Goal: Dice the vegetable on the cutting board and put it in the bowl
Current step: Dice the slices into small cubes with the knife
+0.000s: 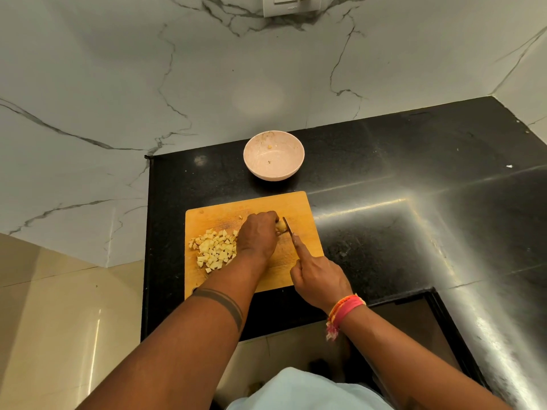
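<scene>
A wooden cutting board [299,207] lies on the black counter. On its left half sits a pile of pale yellow diced vegetable [215,249]. My left hand [258,234] curls over a small uncut piece of the vegetable [280,226] near the board's middle, hiding most of it. My right hand [318,279] grips the handle of a knife [287,225], index finger laid along the blade's back, the blade standing against the piece. A pink bowl [273,155] stands beyond the board, holding only a few scraps.
The black counter [414,179] stretches to the right and ends at its left edge beside the board. A marble wall rises behind the bowl, with a socket plate [291,5] at the top. Floor tiles lie below left.
</scene>
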Tool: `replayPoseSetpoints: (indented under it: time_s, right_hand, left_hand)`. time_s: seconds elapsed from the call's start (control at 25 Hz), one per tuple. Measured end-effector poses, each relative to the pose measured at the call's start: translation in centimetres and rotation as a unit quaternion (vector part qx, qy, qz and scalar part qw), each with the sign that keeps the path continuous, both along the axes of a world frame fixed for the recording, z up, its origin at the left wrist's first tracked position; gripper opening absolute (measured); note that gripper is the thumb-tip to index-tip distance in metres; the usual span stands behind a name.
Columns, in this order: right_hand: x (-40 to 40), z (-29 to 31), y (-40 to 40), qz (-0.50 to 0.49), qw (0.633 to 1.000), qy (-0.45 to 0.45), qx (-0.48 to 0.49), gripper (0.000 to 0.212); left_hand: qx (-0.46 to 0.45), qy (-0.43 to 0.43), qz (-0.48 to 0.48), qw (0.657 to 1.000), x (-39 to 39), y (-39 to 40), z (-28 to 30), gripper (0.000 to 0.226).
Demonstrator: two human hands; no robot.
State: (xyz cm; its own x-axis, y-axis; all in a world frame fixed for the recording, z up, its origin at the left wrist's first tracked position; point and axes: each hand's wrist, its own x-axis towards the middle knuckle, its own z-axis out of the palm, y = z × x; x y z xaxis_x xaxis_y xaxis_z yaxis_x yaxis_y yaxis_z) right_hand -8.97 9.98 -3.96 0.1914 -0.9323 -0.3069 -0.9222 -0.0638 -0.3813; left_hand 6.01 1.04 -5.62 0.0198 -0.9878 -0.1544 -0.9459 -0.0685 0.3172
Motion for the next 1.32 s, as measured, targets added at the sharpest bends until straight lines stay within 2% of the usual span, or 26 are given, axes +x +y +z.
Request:
replayPoseSetpoints:
  time_s: [0.4, 0.52, 0.68, 0.92, 1.32]
  right_hand:
    - [1.9, -0.6, -4.6, 0.016, 0.999, 0.035, 0.015, 0.065]
    - [1.1, -1.0, -2.5, 0.020, 0.999, 0.032, 0.020, 0.069]
    - [-0.3, -1.2, 0.8, 0.023, 0.999, 0.042, 0.019, 0.071]
    - [-1.5, -0.2, 2.4, 0.012, 1.000, 0.026, 0.013, 0.068]
    - [1.4, 0.2, -2.9, 0.017, 1.000, 0.018, 0.006, 0.067]
  left_hand:
    - [0.019, -0.006, 0.009, 1.000, -0.1, -0.4, 0.1, 0.016]
    - [0.020, 0.016, 0.014, 1.000, 0.0, -0.4, 0.1, 0.017]
    - [0.019, 0.005, 0.008, 1.000, -0.1, -0.4, 0.2, 0.028]
    - [0.002, 0.006, 0.002, 1.000, 0.0, 0.0, 0.2, 0.024]
    - [-0.001, 0.008, 0.005, 1.000, 0.0, 0.0, 0.3, 0.017]
